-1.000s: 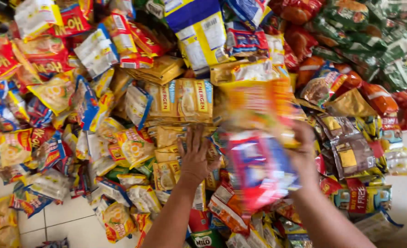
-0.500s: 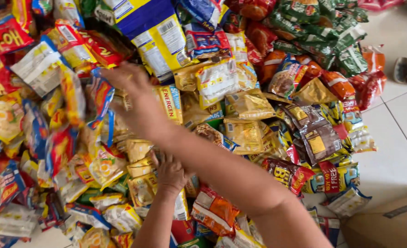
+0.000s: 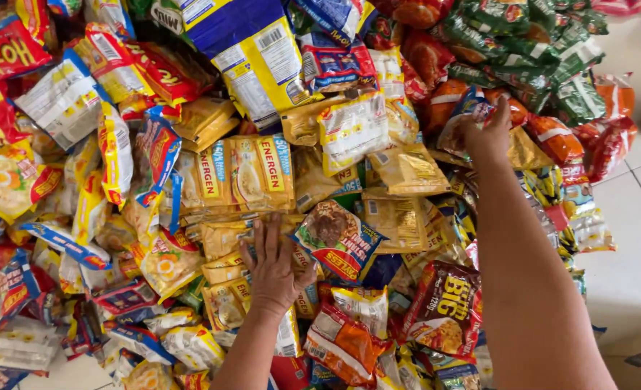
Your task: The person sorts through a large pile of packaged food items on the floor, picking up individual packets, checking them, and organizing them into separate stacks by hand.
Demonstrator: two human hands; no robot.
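Observation:
A big heap of snack and drink-mix packets covers the floor. My left hand lies flat, fingers spread, on yellow sachet strips in the middle of the pile. A red and blue noodle packet sits just right of its fingers. My right hand reaches far up to the right and rests on a small packet beside orange packets and green packets. Whether its fingers are closed around that packet is hidden by the back of the hand.
A large blue and yellow bag lies at the top centre. Red packets fill the upper left. A dark red snack bag is below my right forearm. White floor tiles show at the right edge.
My right hand has swung from the upper left of the pile across to the upper right. My left hand has stayed on the yellow sachets in the middle.

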